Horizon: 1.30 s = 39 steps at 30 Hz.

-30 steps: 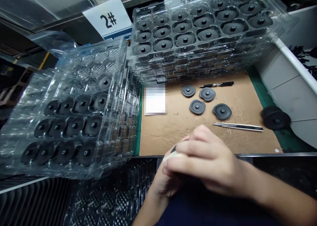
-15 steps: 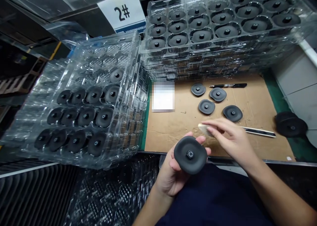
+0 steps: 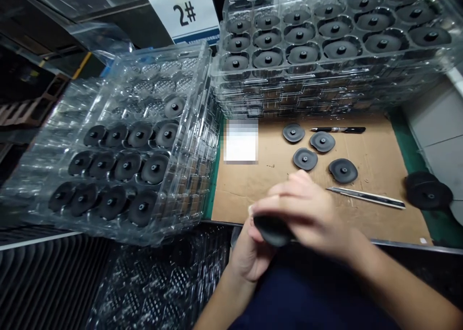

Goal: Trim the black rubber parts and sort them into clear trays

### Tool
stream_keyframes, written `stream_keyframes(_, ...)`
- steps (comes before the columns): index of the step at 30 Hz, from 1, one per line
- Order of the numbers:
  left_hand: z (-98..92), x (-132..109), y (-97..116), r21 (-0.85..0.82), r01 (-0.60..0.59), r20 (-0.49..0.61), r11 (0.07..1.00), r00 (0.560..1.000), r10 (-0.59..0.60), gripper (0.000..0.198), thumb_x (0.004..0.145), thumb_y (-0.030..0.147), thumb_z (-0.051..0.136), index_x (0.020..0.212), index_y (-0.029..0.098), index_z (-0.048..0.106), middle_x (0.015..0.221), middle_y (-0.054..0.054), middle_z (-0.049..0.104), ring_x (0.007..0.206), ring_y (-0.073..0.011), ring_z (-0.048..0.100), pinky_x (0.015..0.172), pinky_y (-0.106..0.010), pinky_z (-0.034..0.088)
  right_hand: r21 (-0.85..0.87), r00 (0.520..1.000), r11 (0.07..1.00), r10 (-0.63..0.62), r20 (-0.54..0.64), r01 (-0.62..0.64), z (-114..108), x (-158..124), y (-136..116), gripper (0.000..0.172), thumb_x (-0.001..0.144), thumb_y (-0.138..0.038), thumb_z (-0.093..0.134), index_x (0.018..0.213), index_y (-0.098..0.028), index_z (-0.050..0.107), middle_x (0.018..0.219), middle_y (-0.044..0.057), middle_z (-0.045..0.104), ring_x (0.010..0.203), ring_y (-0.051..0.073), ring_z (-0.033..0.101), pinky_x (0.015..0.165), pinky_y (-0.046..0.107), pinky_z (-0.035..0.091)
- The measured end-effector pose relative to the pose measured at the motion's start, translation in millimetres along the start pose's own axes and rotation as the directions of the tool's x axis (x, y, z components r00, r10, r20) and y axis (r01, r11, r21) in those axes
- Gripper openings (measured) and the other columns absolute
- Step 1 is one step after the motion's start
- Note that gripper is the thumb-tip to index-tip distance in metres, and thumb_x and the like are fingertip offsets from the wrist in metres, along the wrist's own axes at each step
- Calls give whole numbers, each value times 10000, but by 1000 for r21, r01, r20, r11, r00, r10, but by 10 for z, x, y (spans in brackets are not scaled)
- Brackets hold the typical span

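Note:
My left hand (image 3: pixel 249 255) grips a round black disc (image 3: pixel 273 231) with a wavy rim, just above the front edge of the cardboard. Over that disc lies my right hand (image 3: pixel 304 209), blurred, covering its upper part and central stub. A small pale piece (image 3: pixel 250 210) shows at my right fingertips, against the disc's left rim; its kind is unclear. Several similar loose discs (image 3: pixel 305 159) rest on the cardboard (image 3: pixel 242 195) beyond my hands. Right of them lies a utility knife (image 3: pixel 367 197).
A stack of clear plastic trays (image 3: pixel 188 142), partly filled with discs, stands at the left. Another tray stack (image 3: pixel 282 86) full of discs spans the back. A black pen (image 3: pixel 338 130) lies near it. More discs (image 3: pixel 428 190) are piled at the right edge.
My right hand has moved left and down onto the disc, bringing the pale piece to its rim. The utility knife is now uncovered. My left hand still holds the disc.

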<state>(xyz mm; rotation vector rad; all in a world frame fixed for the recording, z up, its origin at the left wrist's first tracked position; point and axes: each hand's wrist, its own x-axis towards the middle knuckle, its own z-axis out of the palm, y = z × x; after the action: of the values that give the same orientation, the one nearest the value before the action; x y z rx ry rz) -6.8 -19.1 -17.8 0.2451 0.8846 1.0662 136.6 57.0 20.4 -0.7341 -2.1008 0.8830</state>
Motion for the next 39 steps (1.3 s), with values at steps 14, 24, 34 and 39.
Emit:
stream_keyframes(14, -343, -110, 50, -371, -148, -25, 917, 988, 150, 616, 642, 444, 745, 1215, 289, 577, 1376, -27, 506, 1176, -253, 543, 1025, -310, 392, 0, 885, 886, 463, 35, -464, 741, -223, 866, 300, 925, -338, 438, 1085, -200, 651, 943, 63, 664, 843, 176, 568, 786, 352, 460)
stream_keyframes(24, -249, -96, 96, -232, -173, 96, 957, 975, 200, 622, 749, 666, 469, 1236, 288, 546, 1156, -58, 619, 950, -259, 654, 823, -389, 511, -178, 936, 921, 353, 4, -346, 596, -497, 717, 289, 900, -261, 452, 1153, -227, 589, 1106, 87, 605, 1047, 234, 534, 891, 446, 438)
stream_keyframes(34, -170, 9, -23, 812, -548, 371, 199, 749, 550, 1088, 692, 93, 729, 1422, 393, -19, 1318, -95, 478, 1176, -252, 492, 1008, -437, 358, -248, 970, 939, 217, -112, -239, 396, -963, 412, 473, 863, -117, 499, 1320, -215, 421, 1031, 89, 640, 936, 209, 597, 842, 423, 450)
stream_keyframes(39, -78, -24, -17, 811, -546, 387, 212, 771, 505, 1051, 705, 118, 724, 1423, 376, 1, 1321, -101, 474, 1187, -255, 485, 1010, -442, 356, -286, 999, 958, 39, 16, -33, 68, -782, 419, 471, 849, -141, 535, 1303, -252, 480, 1121, 88, 620, 968, 203, 584, 851, 417, 440)
